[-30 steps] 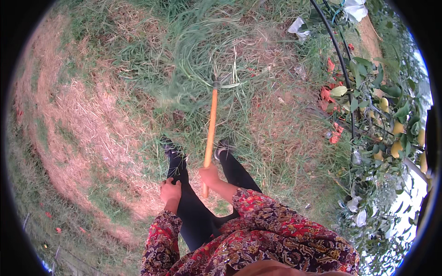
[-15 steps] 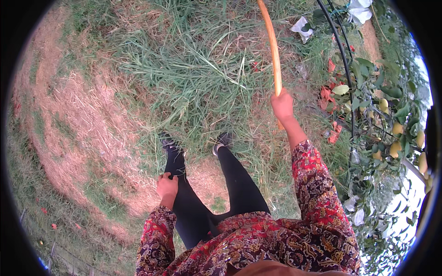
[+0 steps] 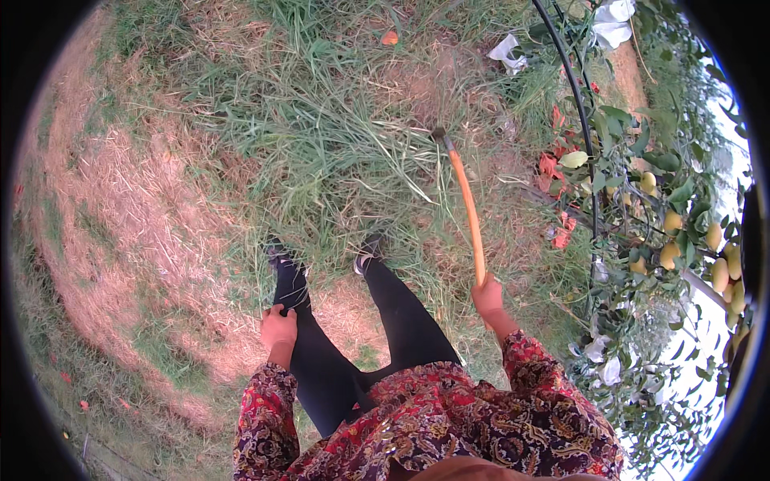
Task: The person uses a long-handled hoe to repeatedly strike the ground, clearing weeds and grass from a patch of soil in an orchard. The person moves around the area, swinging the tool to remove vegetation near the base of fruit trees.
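Observation:
My right hand is wrapped round the lower end of a long wooden-handled tool. Its orange-brown handle curves forward and ends in a dark metal head down at the grass; any blade there cannot be made out among the stalks. Beside my left knee, my left hand has its fingers curled in, and whatever they may hold is hidden. Long green grass, much of it lying flat, spreads ahead of my feet and over my shoes.
On the right a leafy tree bears several yellow-green fruits. A black hose arches before it. White scraps and red dry leaves lie near. Dry straw covers the ground at left.
My right hand has come down and back toward my body, drawing the tool with it, so its dark head now shows. The left hand stays by the knee.

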`<state>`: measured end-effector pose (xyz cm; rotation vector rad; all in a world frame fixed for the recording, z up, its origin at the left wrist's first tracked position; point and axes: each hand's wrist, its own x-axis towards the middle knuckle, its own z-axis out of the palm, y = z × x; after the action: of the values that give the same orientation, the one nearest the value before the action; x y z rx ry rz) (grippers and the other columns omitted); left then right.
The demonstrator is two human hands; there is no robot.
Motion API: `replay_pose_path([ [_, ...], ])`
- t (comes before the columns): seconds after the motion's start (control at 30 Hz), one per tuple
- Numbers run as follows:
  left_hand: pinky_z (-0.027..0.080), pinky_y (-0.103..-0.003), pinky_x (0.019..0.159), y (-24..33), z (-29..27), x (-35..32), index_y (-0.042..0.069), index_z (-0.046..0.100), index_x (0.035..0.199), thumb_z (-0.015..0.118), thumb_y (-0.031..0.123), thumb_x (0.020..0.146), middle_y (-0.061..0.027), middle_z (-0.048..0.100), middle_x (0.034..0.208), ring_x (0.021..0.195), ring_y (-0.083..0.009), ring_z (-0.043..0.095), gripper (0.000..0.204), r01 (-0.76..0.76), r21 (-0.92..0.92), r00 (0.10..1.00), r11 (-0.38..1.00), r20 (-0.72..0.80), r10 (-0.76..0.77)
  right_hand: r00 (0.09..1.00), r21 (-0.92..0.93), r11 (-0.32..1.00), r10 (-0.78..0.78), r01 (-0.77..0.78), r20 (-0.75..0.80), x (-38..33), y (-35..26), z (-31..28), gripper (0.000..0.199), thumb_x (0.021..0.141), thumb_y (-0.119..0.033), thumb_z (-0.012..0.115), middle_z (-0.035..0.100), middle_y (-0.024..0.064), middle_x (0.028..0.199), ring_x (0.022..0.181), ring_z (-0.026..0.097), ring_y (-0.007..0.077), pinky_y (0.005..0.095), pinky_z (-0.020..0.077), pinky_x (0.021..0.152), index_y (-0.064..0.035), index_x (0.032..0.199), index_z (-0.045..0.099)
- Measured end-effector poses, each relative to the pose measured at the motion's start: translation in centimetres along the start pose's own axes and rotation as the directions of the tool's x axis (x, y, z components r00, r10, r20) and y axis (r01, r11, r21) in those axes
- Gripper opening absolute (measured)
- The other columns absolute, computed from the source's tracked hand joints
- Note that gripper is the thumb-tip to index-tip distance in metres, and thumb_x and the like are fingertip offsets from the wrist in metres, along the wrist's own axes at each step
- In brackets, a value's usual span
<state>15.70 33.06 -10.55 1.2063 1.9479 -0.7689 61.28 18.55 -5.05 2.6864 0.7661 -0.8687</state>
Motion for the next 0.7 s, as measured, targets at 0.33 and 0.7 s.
replay_pose_path([
  [0.33,0.045,-0.041,0.090,0.2,0.1,0.9,0.018,0.062,0.109,0.062,0.037,0.078,-0.0073,0.055,0.117,0.108,-0.0301,0.052,0.037,-0.057,0.067,0.998,0.996,-0.022,0.059,0.916,-0.138,0.969,-0.239,0.204,-0.322,14.4,-13.2,-9.2,0.029,0.081,-0.020,0.062,0.062,0.0258,0.078,0.074,0.062,0.0422,0.0499,0.0514,0.064,-0.0031,0.098,0.044],
  [0.7,0.046,-0.043,0.089,1.1,-0.5,0.4,0.019,0.062,0.110,0.061,0.038,0.078,-0.0067,0.054,0.119,0.110,-0.0293,0.052,0.037,0.004,0.049,1.000,0.999,0.024,-0.005,0.847,-0.367,0.899,0.378,-0.239,0.373,-15.6,13.3,0.8,0.026,0.079,-0.015,0.055,0.061,0.0290,0.087,0.084,0.060,0.0455,0.0530,0.0483,0.075,-0.0006,0.098,0.048],
])
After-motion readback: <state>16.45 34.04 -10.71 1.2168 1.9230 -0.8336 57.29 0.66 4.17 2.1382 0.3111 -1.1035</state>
